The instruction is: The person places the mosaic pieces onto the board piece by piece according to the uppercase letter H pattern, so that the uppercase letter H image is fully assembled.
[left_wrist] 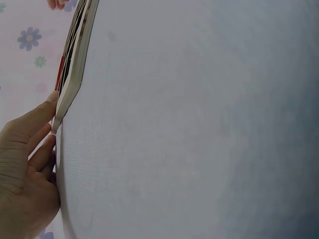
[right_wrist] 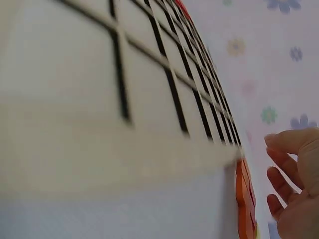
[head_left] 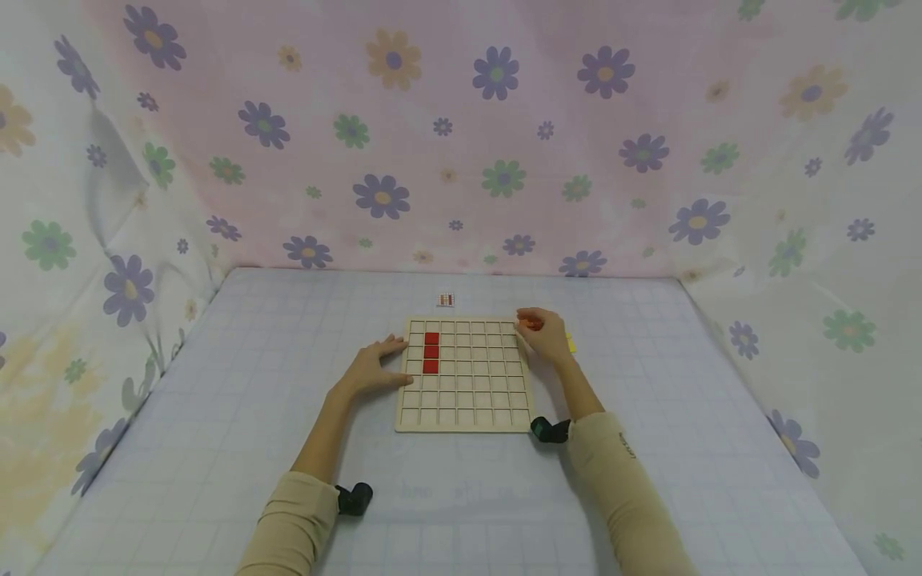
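A pale wooden grid board (head_left: pixel 466 417) lies flat on the table, with three red square tiles (head_left: pixel 430 352) stacked in a column toward its left side. My left hand (head_left: pixel 369 370) is at the board's left edge, its thumb and fingers spread and touching the rim. Beyond the board's upper right corner, my right hand (head_left: pixel 549 334) hovers by orange pieces (head_left: pixel 531 324), partly hiding them. Its fingers are loosely bent in the right wrist view, with nothing seen between them. There the orange pieces (right_wrist: pixel 243 199) stand right beside the board's edge, with red ones against them.
A small printed card (head_left: pixel 446 300) with red marks lies behind the board. Something yellow (head_left: pixel 571 343) shows past the right hand. Dark wrist cameras (head_left: pixel 551 430) stick out from both sleeves. Flowered cloth (head_left: pixel 497 160) closes off the back and sides.
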`<state>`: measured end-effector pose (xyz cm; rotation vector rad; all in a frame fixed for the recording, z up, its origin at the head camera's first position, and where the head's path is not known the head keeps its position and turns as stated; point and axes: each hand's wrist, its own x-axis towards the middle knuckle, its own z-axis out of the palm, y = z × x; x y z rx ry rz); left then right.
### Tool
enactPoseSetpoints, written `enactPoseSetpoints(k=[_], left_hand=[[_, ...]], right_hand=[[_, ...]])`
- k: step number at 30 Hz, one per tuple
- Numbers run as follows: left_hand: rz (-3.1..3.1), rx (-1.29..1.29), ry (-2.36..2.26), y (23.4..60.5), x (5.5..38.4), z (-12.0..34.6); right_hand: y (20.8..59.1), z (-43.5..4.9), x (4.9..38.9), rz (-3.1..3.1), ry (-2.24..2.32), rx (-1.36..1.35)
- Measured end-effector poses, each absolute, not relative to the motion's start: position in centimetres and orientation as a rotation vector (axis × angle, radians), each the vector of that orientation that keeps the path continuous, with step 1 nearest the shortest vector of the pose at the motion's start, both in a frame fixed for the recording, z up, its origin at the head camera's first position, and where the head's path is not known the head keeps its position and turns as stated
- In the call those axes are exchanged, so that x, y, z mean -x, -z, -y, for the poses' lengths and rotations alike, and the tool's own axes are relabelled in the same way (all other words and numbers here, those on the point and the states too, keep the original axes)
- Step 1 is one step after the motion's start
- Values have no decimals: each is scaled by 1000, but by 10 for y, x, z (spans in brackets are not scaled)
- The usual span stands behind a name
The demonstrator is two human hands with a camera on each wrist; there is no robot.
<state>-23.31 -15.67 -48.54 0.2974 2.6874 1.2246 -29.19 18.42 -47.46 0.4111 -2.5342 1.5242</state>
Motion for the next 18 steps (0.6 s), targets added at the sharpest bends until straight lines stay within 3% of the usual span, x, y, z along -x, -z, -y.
enactPoseSetpoints(k=[7, 18], left_hand=[[-2699, -324, -1232, 485, 232, 158], [-2704, -342, -1263, 486, 230, 156]], right_hand=[[475, -219, 305, 2696, -1519, -175], [485, -229, 309, 2782, -1357, -254]])
